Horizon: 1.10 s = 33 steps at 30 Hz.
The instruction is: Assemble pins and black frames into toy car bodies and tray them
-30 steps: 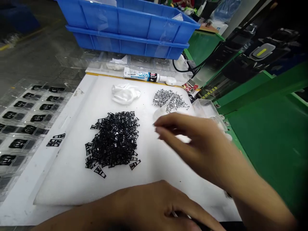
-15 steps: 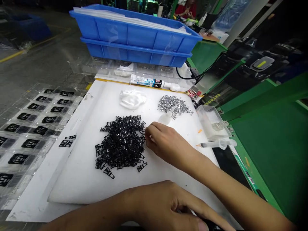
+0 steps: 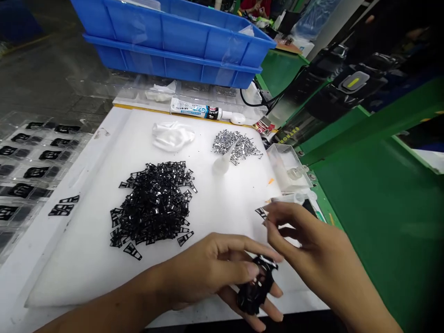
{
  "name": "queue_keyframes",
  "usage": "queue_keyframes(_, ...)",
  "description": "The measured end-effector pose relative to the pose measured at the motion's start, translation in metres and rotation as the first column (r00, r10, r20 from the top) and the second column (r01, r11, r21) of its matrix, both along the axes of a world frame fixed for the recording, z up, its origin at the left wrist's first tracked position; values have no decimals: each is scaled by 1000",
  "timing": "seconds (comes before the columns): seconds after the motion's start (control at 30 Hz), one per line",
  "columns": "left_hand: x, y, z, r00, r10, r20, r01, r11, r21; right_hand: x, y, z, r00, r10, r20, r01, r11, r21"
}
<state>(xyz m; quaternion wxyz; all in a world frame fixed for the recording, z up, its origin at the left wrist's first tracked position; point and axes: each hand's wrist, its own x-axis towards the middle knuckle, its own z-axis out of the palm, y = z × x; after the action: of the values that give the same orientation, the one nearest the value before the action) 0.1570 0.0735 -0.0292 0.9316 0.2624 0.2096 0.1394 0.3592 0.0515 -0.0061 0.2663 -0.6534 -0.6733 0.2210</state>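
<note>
Near the front edge of the white foam mat (image 3: 222,217), my left hand (image 3: 222,268) grips a black molded plastic part (image 3: 256,286) with cut-outs, its thumb on top and fingers underneath. Just right of it, my right hand (image 3: 308,236) pinches a small black trapezoid frame (image 3: 261,212) between thumb and fingertips, clear of the mat. On the left of the mat lies a big heap of similar black frames (image 3: 152,203), a few loose around its edge. Small silver metal pieces (image 3: 236,144) form a pile farther back, with a translucent rounded tool (image 3: 222,164) leaning into it.
Stacked blue bins (image 3: 173,41) stand behind the mat, with a glue tube (image 3: 194,109) in front. A crumpled white cloth (image 3: 173,135) lies at the back. A clear box (image 3: 287,166) sits right. Several black parts in clear trays (image 3: 36,172) are at left.
My right hand has left the heap's right edge and moved right and nearer, a small black frame in its fingers. My left hand has lifted the black plastic part into fuller view.
</note>
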Motion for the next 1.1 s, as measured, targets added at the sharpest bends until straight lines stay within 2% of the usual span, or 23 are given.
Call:
queue_keyframes(0.1,-1,4,1,986,164,6,-162,981,-110,3,-24,1,973,-183,-137,178,983,-50)
queue_keyframes(0.17,0,6,2,974,227,-5,-225,963,-149,3,-37,0,965,-211,-158,207,977,-46)
queue_keyframes(0.3,1,7,2,962,272,-35,-274,948,-165,-2,-52,-4,936,-268,-228,279,960,18)
queue_keyframes(0.4,1,7,1,959,283,-31,-284,944,-165,-8,-55,-1,920,-286,-268,314,947,70)
queue_keyframes(0.53,1,7,1,957,287,-34,-289,947,-140,-15,-49,10,924,-232,-305,279,953,121)
queue_keyframes(0.67,1,7,2,955,292,-51,-296,944,-143,-17,-42,18,967,-139,-215,170,976,137)
queue_keyframes(0.87,1,6,1,949,314,-38,-316,936,-153,-24,-37,14,982,-42,-183,75,981,179)
queue_keyframes(0.93,1,6,0,948,316,-31,-317,936,-154,-27,-35,12,982,-5,-191,32,990,139)
queue_keyframes(1.1,1,7,-1,948,314,-49,-318,936,-152,-32,-28,9,958,-80,-274,84,996,3)
